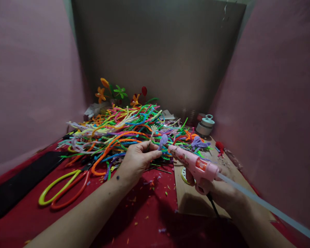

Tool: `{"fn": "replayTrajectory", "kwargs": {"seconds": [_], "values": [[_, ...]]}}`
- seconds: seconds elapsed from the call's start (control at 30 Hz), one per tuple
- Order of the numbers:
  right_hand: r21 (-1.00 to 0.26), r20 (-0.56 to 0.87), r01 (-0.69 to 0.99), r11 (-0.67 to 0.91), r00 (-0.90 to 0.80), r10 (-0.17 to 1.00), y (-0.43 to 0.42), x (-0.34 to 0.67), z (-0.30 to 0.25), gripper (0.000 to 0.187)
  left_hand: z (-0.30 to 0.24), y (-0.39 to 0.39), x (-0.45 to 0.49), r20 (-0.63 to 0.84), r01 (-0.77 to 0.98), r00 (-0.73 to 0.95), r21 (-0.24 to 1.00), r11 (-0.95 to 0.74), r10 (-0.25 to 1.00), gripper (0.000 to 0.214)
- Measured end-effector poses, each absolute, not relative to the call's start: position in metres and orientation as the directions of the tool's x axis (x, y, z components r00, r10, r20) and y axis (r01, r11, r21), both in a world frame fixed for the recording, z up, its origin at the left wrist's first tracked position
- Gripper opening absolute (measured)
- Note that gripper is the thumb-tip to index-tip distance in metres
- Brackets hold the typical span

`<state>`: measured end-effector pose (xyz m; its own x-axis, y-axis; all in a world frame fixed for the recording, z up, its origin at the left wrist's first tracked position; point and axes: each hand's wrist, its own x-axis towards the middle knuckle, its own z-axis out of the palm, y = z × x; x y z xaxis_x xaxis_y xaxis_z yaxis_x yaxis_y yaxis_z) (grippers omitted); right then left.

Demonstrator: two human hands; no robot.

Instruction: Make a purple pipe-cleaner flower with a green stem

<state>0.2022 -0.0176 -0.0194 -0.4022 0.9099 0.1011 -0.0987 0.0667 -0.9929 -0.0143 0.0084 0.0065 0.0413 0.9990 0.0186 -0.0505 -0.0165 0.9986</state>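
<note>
My left hand [138,160] is closed, pinching a small purple pipe-cleaner petal [163,140] between thumb and finger. A thin stem topped with pale stamens [153,131] also rises from that hand. My right hand [219,187] grips a pink hot glue gun [193,162], its nozzle pointing left toward the petal, a short gap apart. From the gun's rear sticks a long translucent glue stick [268,206]. Behind both hands lies a heap of multicoloured pipe cleaners [126,127]. A bunch of purple petals [199,143] rests beyond the gun.
Scissors with yellow and red handles [69,187] lie at left, beside a long black object [23,181]. A wooden board [193,205] is under the right hand. A pale-lidded jar [206,125] and finished flowers [120,91] stand behind. Scraps dot the red cloth [134,220].
</note>
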Motion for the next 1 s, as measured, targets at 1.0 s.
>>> {"fn": "replayTrajectory", "kwargs": {"seconds": [1.0], "values": [[-0.932, 0.294, 0.153, 0.329, -0.215, 0.931, -0.023, 0.219, -0.015, 0.035, 0.002, 0.014, -0.021, 0.033, -0.364, 0.143, 0.931, 0.021, 0.989, 0.022]]}}
